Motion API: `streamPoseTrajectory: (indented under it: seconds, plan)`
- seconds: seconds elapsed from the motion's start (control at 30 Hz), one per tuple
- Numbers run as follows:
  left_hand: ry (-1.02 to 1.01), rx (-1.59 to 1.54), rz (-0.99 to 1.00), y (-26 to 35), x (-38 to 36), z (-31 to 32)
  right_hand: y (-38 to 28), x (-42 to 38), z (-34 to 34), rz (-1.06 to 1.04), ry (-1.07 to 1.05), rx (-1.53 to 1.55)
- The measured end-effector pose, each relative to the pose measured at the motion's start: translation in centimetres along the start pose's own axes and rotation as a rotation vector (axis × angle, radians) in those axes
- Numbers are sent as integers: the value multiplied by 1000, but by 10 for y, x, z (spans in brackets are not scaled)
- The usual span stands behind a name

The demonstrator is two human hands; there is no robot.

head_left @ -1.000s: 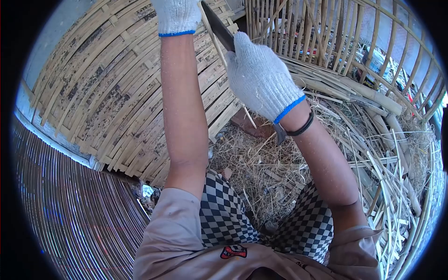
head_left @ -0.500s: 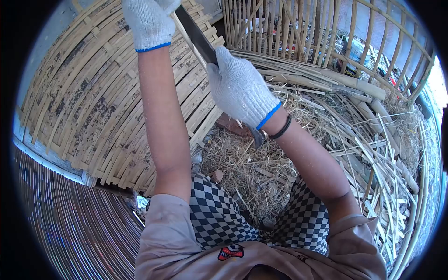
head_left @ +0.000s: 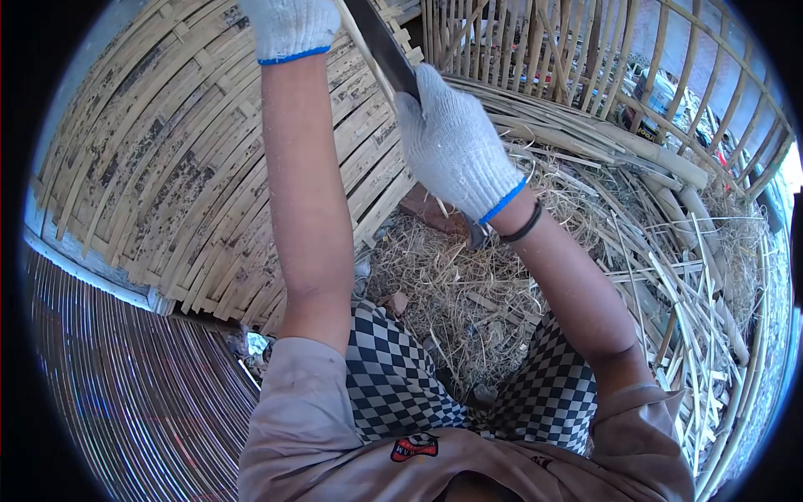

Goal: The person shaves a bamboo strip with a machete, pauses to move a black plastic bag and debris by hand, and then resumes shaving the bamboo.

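Note:
My right hand (head_left: 460, 142), in a white knitted glove with a blue cuff, is closed around a large knife. The long dark blade (head_left: 381, 46) slants up and left from my fist; its far end lies beyond the top edge. Alongside the blade runs a thin pale bamboo strip (head_left: 365, 50). At the top edge is my left hand (head_left: 293, 29), gloved the same way and closed at the strip's upper part, with its fingertips cut off by the frame. Behind both hands leans a woven bamboo panel (head_left: 167, 159).
Bamboo shavings (head_left: 452, 284) cover the ground between my knees. Loose split strips (head_left: 686, 309) and bamboo poles (head_left: 661, 155) lie to the right. A bamboo slat fence (head_left: 535, 50) stands at the back. Dark ribbed sheeting (head_left: 125, 376) fills the lower left.
Both hands, the knife and the strip sit further right in view. My left hand is slightly higher, with more of it out of frame.

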State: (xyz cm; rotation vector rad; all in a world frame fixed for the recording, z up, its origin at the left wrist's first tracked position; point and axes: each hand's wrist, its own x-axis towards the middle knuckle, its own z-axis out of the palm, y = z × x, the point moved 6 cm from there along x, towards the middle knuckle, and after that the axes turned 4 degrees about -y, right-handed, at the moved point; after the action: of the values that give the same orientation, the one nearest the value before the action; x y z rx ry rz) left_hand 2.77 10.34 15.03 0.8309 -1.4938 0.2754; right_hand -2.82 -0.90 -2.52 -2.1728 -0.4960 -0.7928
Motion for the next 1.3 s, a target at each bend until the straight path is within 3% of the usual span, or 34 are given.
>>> streamPoseTrajectory:
  seconds: [0.03, 0.1, 0.23, 0.33, 0.37, 0.43, 0.57, 0.67, 0.7, 0.8, 0.9, 1.0, 1.03, 1.1, 1.17, 1.23, 1.3]
  plan:
    - [88, 0, -2, -2, 0, -6, 11, -1, 13, 25, 5, 26]
    - [25, -31, -6, 6, 1, -9, 13, -3, 19, 55, -21, -5]
    - [-4, -25, -6, 3, -6, 0, -3, -4, -4, -128, 38, -146]
    - [-23, -41, -32, -8, -2, 7, 2, 0, -4, -74, 84, -87]
    - [10, -17, -42, -7, -5, 4, 11, -1, 8, 73, -30, -66]
    - [56, 9, -49, -1, -4, -1, 7, -5, 24, 11, -39, -79]
    - [-180, -141, -43, 2, -2, 4, 1, -6, -8, -57, 41, -86]
    - [-72, -89, -56, 1, -3, 9, 17, -12, 15, 53, -39, -21]
    - [51, 65, -32, 4, -4, 2, 22, -15, 25, 92, -72, -18]
    - [-142, -81, -66, 15, -7, 1, 25, -17, 31, 43, -115, -63]
    - [-211, -16, -24, 15, -10, 6, 8, -16, 11, -10, -64, -95]
    - [14, -64, -7, 14, -12, 1, 7, -18, 19, 28, -82, 22]
    - [8, -36, -20, 17, -13, -2, 26, -19, 40, 126, -183, -46]
    - [-17, 12, -47, 19, -11, -15, 41, -29, 62, 105, -186, -49]
    - [68, -401, -68, 12, -17, -62, 45, -24, 69, 38, -162, -136]
    - [20, -413, -86, 14, -19, -51, 32, -24, 53, 8, -149, -135]
    - [-172, -29, -100, 26, -17, -15, 13, -23, 33, -4, -134, -88]
